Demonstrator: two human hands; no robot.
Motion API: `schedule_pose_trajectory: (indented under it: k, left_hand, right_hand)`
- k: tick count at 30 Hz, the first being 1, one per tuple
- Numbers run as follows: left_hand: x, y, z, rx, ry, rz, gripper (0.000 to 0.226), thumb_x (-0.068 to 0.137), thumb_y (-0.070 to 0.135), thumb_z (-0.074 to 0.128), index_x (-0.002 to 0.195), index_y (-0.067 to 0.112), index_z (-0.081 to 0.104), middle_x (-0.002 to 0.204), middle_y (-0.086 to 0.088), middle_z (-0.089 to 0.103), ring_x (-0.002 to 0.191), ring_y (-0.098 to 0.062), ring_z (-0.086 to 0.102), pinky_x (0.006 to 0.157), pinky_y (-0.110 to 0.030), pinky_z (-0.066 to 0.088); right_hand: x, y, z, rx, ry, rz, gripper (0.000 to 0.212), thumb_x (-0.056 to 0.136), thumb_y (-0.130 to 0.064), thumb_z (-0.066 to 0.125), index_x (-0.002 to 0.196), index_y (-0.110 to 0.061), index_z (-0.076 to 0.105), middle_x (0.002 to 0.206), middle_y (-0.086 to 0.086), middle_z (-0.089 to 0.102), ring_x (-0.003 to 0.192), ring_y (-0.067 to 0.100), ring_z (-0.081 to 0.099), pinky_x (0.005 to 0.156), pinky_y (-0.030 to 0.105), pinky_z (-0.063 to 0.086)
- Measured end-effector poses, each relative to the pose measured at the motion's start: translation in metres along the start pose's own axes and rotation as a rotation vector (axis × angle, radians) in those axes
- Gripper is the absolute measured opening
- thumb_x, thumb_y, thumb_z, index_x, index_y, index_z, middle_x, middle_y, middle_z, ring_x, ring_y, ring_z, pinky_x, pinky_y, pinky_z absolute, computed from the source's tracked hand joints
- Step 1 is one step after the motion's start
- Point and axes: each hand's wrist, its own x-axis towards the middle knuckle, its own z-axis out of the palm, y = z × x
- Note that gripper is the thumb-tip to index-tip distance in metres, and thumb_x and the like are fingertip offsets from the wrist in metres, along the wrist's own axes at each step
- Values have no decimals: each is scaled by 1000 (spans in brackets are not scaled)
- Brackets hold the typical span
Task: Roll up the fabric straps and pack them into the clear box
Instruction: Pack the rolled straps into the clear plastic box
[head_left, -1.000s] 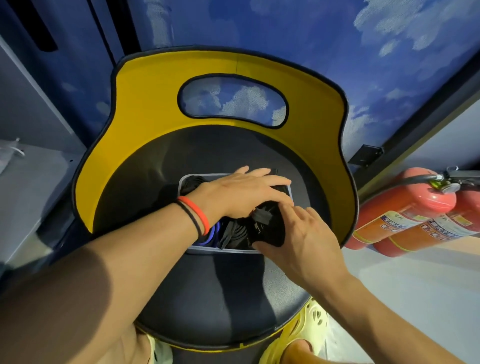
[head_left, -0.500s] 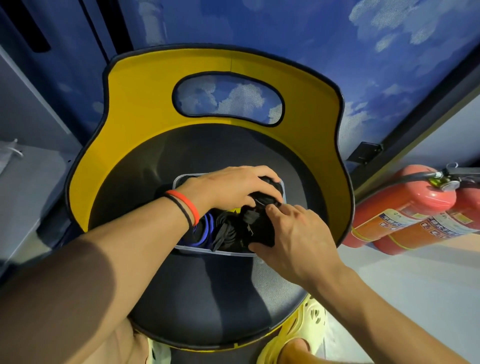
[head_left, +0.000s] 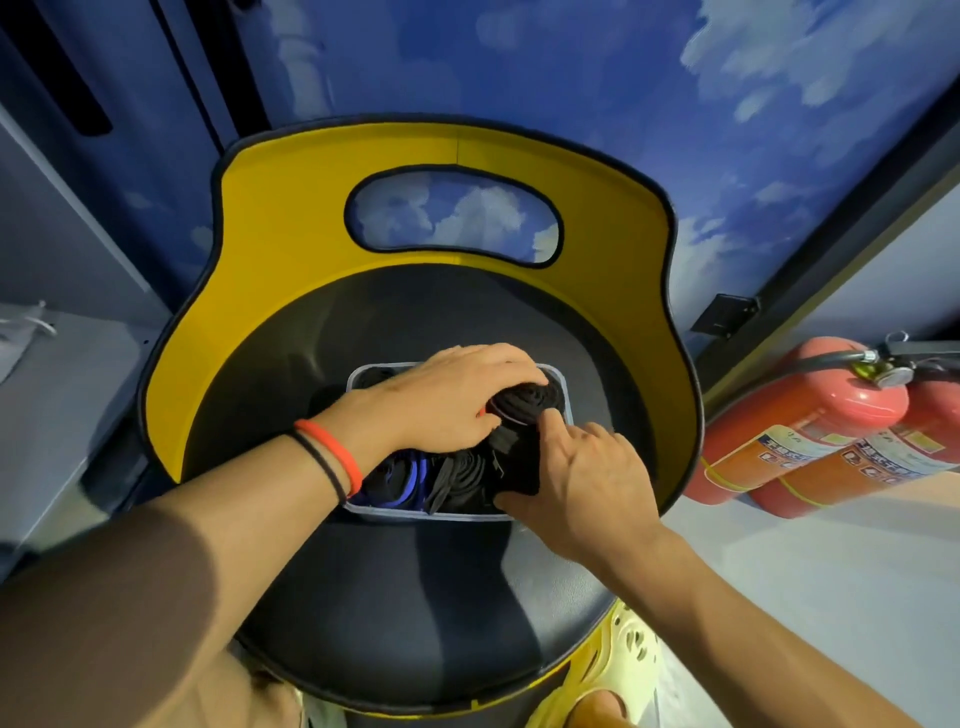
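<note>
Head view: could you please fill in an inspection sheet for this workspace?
Surface: black chair seat with yellow backrest; the clear box sits on it.
Job's things: clear box holds black straps and a blue strap; rolled strap at the top.
Clutter: nothing seen.
Hands: left hand grips the rolled strap; right hand grips a black bundle beside it.
Cables: nothing seen.
Surroundings: two red fire extinguishers at right, cloud-print wall behind, grey cabinet at left.
</note>
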Motion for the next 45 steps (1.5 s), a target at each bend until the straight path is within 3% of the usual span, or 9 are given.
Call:
schedule_pose_trajectory:
  k: [3,7,14,19,24,27,31,39,45]
  left_hand:
    - [-22,-1,-8,-49,5,-66,39,76,29,69,110,38,51,132,15,38,119,-19,50,100,-44,45]
    - [-39,5,8,242,-127,-87,51,72,70,66,105,32,71,162,14,10,152,-21,4,121,-49,19]
    - [-43,10,10,291,-99,-93,53,76,64,69,116,30,71,165,12,8,150,-23,4,113,-51,32]
    - [-46,-2,8,188,-16,-45,55,77,72,67,114,34,52,166,13,18,153,-18,8,113,-51,38]
    - [-58,1,11,280,-40,-62,95,79,85,53,155,34,28,171,8,-8,155,-19,-21,126,-55,-2]
    - [-62,9,13,286,-96,-169,138,58,101,50,161,34,-11,163,3,-37,148,-27,-39,121,-59,-18]
    - [-49,2,15,343,-148,-249,156,46,100,61,156,34,-27,158,-8,-45,147,-39,-37,118,-66,-16]
    - [-37,-1,16,313,-154,-246,151,51,91,70,156,37,-23,167,-13,-20,154,-41,-15,123,-59,-6]
    - [-36,0,14,313,-69,-170,133,63,81,70,161,31,-6,163,-13,4,150,-36,7,124,-48,6]
  right_hand:
    - [-2,2,1,-34,17,-24,60,83,-77,54,102,-23,35,98,-1,68,94,24,63,82,39,40]
    - [1,-5,-3,-115,6,-48,55,87,-76,50,97,-23,37,85,-3,66,84,22,67,79,38,35]
    - [19,-9,1,-100,-129,-19,59,88,-78,48,97,-20,40,93,0,68,88,25,69,62,33,38]
    - [5,-5,15,-114,-70,-26,65,87,-83,35,109,-21,38,98,-4,67,85,20,69,68,35,42]
    - [-14,20,16,20,146,-40,69,90,-83,22,118,-27,49,107,-4,58,88,19,64,70,36,55]
    - [-4,35,6,6,43,-150,103,77,-97,29,153,-27,32,151,5,37,136,26,41,112,41,40]
    - [21,40,13,-69,-281,-199,153,44,-109,43,153,-32,-32,163,5,-35,151,25,-31,125,48,-7]
    - [29,34,21,-128,-247,-129,156,40,-114,19,154,-21,-31,165,12,-29,153,25,-25,126,54,2]
    - [41,36,27,49,-287,-85,157,40,-112,36,153,-29,-32,164,2,-33,154,18,-24,126,53,3]
